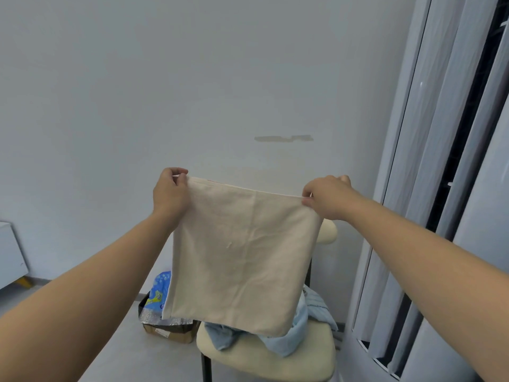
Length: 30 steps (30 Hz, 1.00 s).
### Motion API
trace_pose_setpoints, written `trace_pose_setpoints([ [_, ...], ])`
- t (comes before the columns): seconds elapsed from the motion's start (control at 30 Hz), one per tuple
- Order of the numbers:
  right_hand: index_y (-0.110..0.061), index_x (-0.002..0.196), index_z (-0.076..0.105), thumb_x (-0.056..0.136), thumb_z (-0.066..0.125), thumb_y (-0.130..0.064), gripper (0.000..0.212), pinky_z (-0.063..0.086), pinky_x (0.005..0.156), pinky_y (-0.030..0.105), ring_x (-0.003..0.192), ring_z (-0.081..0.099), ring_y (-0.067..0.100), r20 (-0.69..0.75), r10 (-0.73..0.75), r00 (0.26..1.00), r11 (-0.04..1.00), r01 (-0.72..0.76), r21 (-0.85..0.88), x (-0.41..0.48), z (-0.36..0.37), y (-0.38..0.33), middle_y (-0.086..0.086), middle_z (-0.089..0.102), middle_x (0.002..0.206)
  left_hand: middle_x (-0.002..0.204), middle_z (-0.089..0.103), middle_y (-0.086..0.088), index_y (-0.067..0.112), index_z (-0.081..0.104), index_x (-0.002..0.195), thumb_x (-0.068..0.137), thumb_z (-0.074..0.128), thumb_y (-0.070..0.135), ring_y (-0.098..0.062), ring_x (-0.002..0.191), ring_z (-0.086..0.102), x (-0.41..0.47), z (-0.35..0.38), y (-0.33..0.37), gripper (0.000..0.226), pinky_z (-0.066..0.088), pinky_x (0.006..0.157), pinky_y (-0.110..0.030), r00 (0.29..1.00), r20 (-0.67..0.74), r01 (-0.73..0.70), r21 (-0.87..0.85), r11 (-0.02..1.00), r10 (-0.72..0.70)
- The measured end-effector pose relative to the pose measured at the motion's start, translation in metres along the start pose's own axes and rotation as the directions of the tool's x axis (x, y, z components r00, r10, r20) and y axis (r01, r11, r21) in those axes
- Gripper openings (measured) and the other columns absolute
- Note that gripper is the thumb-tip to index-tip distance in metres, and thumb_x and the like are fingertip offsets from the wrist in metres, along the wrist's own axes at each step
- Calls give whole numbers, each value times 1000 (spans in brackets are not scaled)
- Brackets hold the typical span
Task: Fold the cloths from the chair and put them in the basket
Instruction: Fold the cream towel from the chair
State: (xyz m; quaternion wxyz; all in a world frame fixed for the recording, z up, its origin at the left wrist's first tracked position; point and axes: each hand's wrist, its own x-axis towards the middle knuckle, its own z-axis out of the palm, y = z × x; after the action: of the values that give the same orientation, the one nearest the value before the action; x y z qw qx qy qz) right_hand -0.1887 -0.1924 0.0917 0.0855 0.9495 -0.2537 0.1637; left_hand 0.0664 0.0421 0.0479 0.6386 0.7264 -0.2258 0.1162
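Forearms come first: my left forearm point(96, 285) and right forearm point(413, 244) reach in from the bottom corners toward the cloth held out ahead. My left hand point(170, 191) pinches the upper left corner of the cream cloth point(242, 257) between thumb and curled fingers. My right hand point(326, 198) pinches the upper right corner the same way. Both hands are closed on fabric, spread to the cloth's full width, with the top hem drawn nearly taut between them.

I judge the cloth to be light, soft and limp. It drapes straight down under its own weight, shows faint creases, and looks like plain woven fabric that should not slip from a pinch. The corners are the sensible hold, since bringing them together would make a clean half fold.

It hangs in the air as a flat sheet facing me, in front of the chair point(275, 362) back and above the seat. The shape is close to square but a little longer top to bottom, so I take its long axis as roughly vertical. The hem slopes down toward my right.

Its lower edge overlaps the blue cloths point(286, 343) heaped on the seat, though I cannot tell whether it touches them. On the floor left of the chair sits a cardboard box point(170, 333) with a blue printed bag point(159, 293). Vertical blinds point(440, 161) stand at the right. No basket is in view.
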Motion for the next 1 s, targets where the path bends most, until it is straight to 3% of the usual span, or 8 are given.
trace_pose_setpoints([
  [0.2,-20,94,66,102,49,-34,24,29,85,34,95,54,22,94,-26,995,999,22,45,-2,7,4,-6,63,92,114,62,10,28,61,117,106,43,26,-4,95,56,0,-2,0,21,41,83,-23,1000,0,5,24,1000,-5],
  [0.37,-22,91,64,100,53,-37,21,34,84,35,100,53,24,11,38,999,997,-38,74,-3,5,4,-5,56,87,114,62,10,28,60,115,106,42,26,-6,97,56,-2,1,2,20,40,78,-21,1000,-1,1,21,1000,-1],
  [0.47,-28,89,64,98,56,-46,22,32,92,37,102,38,19,-40,91,995,996,-91,14,-4,1,5,-5,49,85,116,61,10,25,60,118,107,41,26,-9,100,56,-2,2,4,22,40,84,-23,1000,-7,12,17,1000,-12],
  [0.63,-25,94,59,98,56,-44,20,39,89,38,105,53,21,38,165,986,948,-169,271,-3,2,11,-7,62,96,119,60,9,22,59,121,107,42,26,-12,104,55,-3,0,1,23,40,87,-26,999,-16,32,15,999,-31],
  [0.77,-15,92,66,95,67,-37,23,49,73,32,87,60,16,64,243,968,715,-223,663,-8,6,15,-3,64,95,118,60,10,23,59,120,107,43,26,-12,105,55,-6,-1,1,21,40,88,-26,999,-30,39,18,999,-38],
  [0.87,-6,95,70,94,72,-28,22,58,80,36,84,65,20,159,310,937,338,-265,903,-8,15,21,9,70,100,116,61,8,22,60,121,107,44,27,-13,105,57,-5,-3,1,22,42,88,-26,998,-45,40,2,999,-39],
  [0.93,-7,93,69,96,71,-22,15,59,75,34,80,66,20,207,360,910,107,-261,959,-8,18,21,13,70,100,113,62,7,22,61,122,106,46,29,-14,104,59,-5,-4,1,22,43,88,-27,998,-55,36,-8,999,-36],
  [1.0,-11,90,68,98,68,-20,12,58,77,34,81,66,19,196,431,881,34,-234,972,-6,22,19,8,70,99,109,62,9,22,61,123,106,47,30,-13,103,59,-7,-3,2,23,44,87,-27,998,-50,24,-14,1000,-25],
])
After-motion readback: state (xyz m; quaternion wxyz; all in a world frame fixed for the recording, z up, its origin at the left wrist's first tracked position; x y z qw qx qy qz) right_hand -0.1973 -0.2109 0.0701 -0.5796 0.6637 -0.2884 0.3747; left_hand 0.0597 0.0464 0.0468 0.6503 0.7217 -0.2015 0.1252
